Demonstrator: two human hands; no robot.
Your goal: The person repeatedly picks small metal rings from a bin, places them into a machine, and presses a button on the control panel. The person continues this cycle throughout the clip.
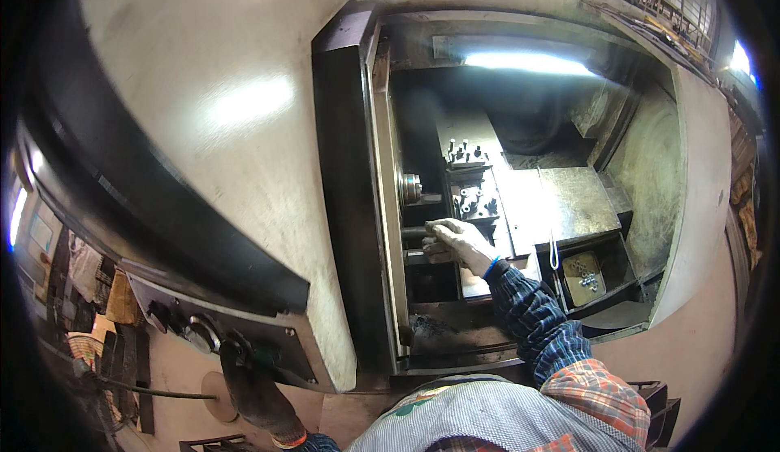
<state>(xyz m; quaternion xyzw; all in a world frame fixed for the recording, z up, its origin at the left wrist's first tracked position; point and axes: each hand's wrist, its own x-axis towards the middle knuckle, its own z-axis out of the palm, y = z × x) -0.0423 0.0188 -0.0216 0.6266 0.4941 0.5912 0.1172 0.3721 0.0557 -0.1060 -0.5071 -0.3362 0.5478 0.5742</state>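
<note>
My right hand [460, 243], in a pale work glove, reaches inside the open machine, which looks like a lathe. Its fingers are curled beside the end of a dark round bar [416, 232]; whatever they hold, if anything, is hidden. Just beyond it sits a metal spindle nose [412, 188], with a tool block [477, 200] carrying several bolts and holders to its right. At the lower left, my left hand [258, 395] wears a dark glove and reaches up to the control panel [280, 345]. Its fingertips are at the panel's knobs, too dark to make out.
A black-edged sliding door [349, 192] stands left of the opening. Right of my arm, a tray [579, 296] holds several small metal parts, with a white looped tool [554, 253] beside it. A round metal dial [202, 333] sits on the panel. A bright lamp [528, 63] lights the chamber.
</note>
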